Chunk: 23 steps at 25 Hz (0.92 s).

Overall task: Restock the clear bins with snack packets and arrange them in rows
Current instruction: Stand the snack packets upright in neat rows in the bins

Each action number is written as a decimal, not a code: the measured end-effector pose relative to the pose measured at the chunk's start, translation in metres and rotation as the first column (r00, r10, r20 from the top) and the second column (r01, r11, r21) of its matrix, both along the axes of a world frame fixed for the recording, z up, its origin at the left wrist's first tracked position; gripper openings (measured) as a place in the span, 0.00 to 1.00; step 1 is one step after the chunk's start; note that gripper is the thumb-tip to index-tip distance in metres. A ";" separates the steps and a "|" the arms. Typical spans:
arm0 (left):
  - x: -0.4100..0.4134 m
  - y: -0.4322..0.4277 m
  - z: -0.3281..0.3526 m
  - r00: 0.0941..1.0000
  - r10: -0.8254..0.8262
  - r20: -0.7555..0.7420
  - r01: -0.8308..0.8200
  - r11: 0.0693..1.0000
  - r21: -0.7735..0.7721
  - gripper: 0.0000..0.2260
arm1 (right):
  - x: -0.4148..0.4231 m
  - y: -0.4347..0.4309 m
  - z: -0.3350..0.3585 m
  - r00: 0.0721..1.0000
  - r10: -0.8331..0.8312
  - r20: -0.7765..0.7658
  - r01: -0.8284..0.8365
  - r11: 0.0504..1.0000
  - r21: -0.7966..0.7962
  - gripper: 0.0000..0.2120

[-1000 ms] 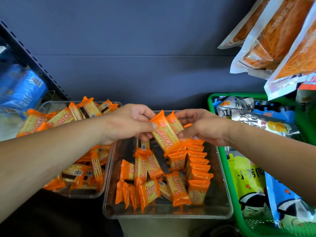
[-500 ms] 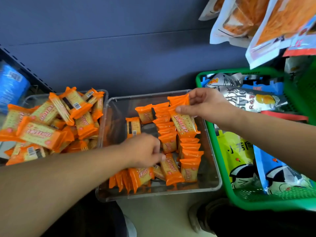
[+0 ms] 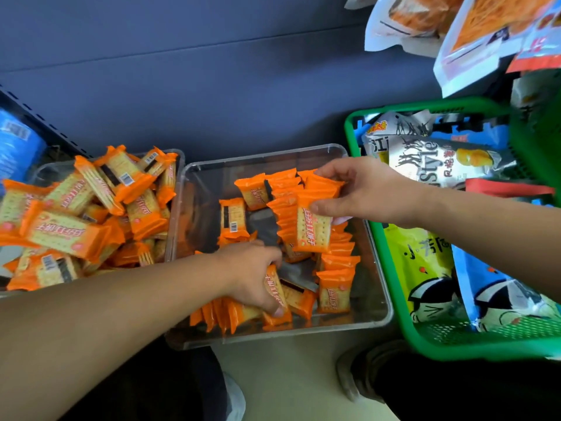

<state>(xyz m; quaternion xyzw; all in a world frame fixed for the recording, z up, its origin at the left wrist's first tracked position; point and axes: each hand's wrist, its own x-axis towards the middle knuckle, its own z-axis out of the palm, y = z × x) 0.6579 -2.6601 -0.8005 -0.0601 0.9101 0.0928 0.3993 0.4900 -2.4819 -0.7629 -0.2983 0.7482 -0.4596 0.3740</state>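
Observation:
A clear bin (image 3: 194,189) in the middle holds orange cracker packets. A row of upright packets (image 3: 337,259) runs down its right side, and loose ones lie at the front. My right hand (image 3: 361,189) pinches one cracker packet (image 3: 312,229) at its top, over the row near the bin's back right. My left hand (image 3: 252,275) reaches into the front of the bin, fingers closed on a loose packet (image 3: 274,288). A second clear bin (image 3: 179,159) to the left is heaped with the same packets (image 3: 66,232).
A green mesh basket (image 3: 391,268) with large snack bags stands right of the middle bin. More bags (image 3: 473,34) hang at the top right. A dark blue wall is behind. Pale floor and my shoes (image 3: 355,375) show below the bins.
My left hand dropped from the back of the bin down to the loose packets at the front and closed on one. My right hand kept its packet and lowered it onto the row.

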 end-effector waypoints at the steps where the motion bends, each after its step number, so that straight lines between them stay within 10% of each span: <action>1: 0.002 -0.005 0.007 0.998 0.052 -0.030 -0.052 0.998 0.029 0.35 | 0.003 -0.004 0.000 0.998 0.038 -0.051 -0.038 0.999 0.008 0.14; 7: 0.022 -0.036 0.056 0.890 0.401 -0.216 -0.352 0.907 0.231 0.17 | 0.029 -0.023 -0.007 0.874 0.329 -0.358 -0.277 0.942 0.189 0.15; 11: 0.032 -0.044 0.073 0.668 0.693 -0.272 -0.556 0.707 0.437 0.11 | 0.042 -0.025 -0.023 0.549 0.567 -0.614 -0.338 0.823 0.457 0.25; 16: 0.032 -0.042 0.059 0.608 0.740 -0.287 -0.564 0.657 0.500 0.16 | 0.042 -0.021 -0.038 0.270 0.702 -0.658 -0.279 0.712 0.645 0.30; 20: 0.026 -0.036 0.053 0.681 0.681 -0.270 -0.483 0.694 0.534 0.16 | 0.041 -0.022 -0.039 0.364 0.661 -0.656 -0.280 0.750 0.600 0.32; 23: 0.021 -0.025 0.044 0.714 0.665 -0.219 -0.426 0.661 0.618 0.13 | 0.025 -0.025 -0.021 0.792 0.442 -0.421 -0.306 0.885 0.352 0.30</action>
